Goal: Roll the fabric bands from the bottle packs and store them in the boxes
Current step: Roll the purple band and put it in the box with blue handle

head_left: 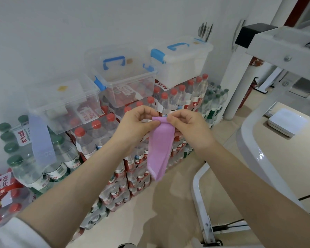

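I stood on a pale tiled floor by a white wall, where shrink-wrapped bottle packs were stacked. Three clear boxes sat on them: a left box, a middle box and a right box, the last two with blue handles. A blue band hung from the left box. My left hand and right hand each pinched the top edge of one purple band, which dangled before the packs. A white machine frame crowded my right.
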